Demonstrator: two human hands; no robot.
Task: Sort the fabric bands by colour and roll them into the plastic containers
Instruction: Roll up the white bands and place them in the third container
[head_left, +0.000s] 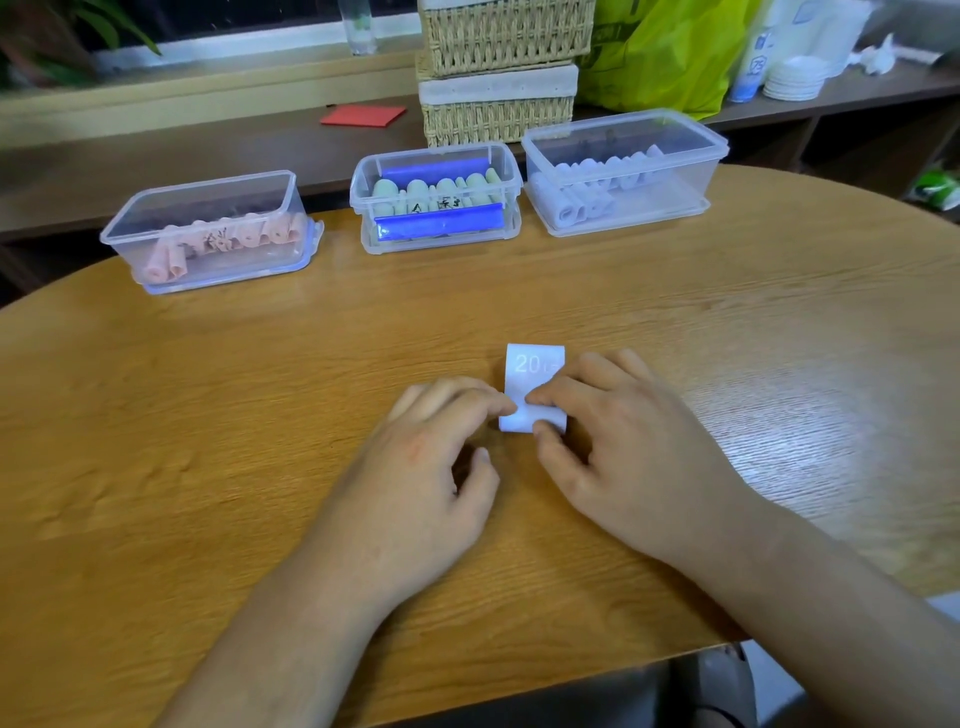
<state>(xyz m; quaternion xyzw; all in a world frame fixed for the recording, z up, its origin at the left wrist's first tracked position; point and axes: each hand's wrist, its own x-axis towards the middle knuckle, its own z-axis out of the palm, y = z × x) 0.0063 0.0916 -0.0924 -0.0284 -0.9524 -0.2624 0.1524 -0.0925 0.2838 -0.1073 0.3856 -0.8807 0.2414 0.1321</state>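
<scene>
Pale band (535, 366) | near end between both hands' fingertips | right hand (623, 441) pinches it | left hand (431, 462): curled fingertips press its edge

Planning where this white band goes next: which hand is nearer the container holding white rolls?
Right. The right hand is in front of the container of white rolls; the left hand is farther left. Both hold the white band.
</scene>
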